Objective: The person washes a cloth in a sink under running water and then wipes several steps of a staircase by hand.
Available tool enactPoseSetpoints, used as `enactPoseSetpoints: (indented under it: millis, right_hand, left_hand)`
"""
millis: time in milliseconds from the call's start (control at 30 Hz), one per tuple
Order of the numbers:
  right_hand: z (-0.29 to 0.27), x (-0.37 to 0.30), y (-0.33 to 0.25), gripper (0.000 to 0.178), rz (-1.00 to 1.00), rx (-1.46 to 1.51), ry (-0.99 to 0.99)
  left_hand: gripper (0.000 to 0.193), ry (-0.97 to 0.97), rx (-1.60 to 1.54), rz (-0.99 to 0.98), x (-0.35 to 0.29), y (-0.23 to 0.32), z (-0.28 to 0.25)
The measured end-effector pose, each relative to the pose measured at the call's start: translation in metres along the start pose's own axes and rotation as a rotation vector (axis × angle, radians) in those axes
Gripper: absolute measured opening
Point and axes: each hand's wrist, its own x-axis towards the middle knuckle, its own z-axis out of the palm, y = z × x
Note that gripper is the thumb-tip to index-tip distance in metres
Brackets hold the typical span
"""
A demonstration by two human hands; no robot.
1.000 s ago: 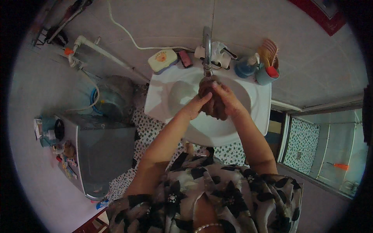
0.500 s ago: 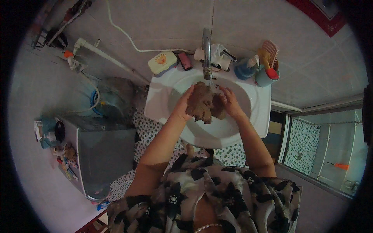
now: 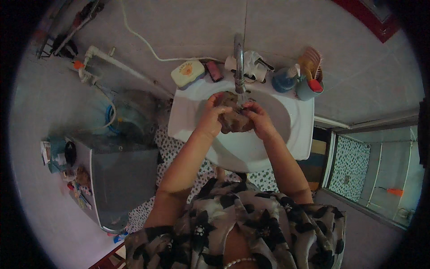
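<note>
Brown cloth [image 3: 234, 119] bunched between both hands — left hand [image 3: 211, 117] and right hand [image 3: 260, 120] grasping it — under the tap [image 3: 239, 62].

Sleeveless top [image 3: 251, 224], dark with pale grey flower print; forearms bare down to the sink [image 3: 295, 134]. Beaded bracelet-like strand [image 3: 237, 262] at bottom edge.

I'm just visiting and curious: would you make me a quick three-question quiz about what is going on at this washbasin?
1. True or false: both hands hold the brown cloth under the tap.
2. What stands at the back right corner of the white basin? A) a blue cup with a comb and brushes B) a kettle C) a potted plant
3. Which hand is nearer the soap dish?

Key:
1. True: the left hand and the right hand both grip it.
2. A, the blue cup.
3. The left hand.
</note>
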Motion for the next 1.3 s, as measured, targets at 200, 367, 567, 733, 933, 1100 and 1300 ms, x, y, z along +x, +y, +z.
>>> enactPoseSetpoints:
  millis: [200,367,567,733,933,1100,1300]
  right_hand:
    - [-0.053,-0.008,0.011,0.026,0.093,-0.539,0.124]
    - [-0.015,0.024,0.005,0.034,-0.458,-0.613,0.073]
    - [-0.008,0.032,-0.008,0.037,0.071,-0.358,-0.377]
    - [-0.022,0.007,-0.031,0.034,0.166,-0.05,-0.336]
    - [0.01,-0.002,-0.028,0.029,-0.204,-0.003,0.013]
    - [0.065,-0.033,0.003,0.02,-0.712,-0.893,-0.157]
    - [0.043,0.013,0.027,0.016,-0.478,-1.181,0.111]
  left_hand:
    - [0.05,-0.062,-0.197,-0.052,0.001,0.022,0.01]
    - [0.055,-0.254,-0.043,-0.088,0.006,0.032,0.02]
    - [0.061,-0.306,0.363,-0.176,0.014,0.041,0.003]
    - [0.052,-0.033,1.175,0.214,0.023,0.029,-0.032]
    - [0.041,0.214,0.871,0.04,0.015,-0.039,-0.058]
    - [0.039,-0.278,0.306,0.043,-0.005,-0.058,-0.007]
    - [0.037,-0.331,0.859,0.175,0.041,-0.111,-0.072]
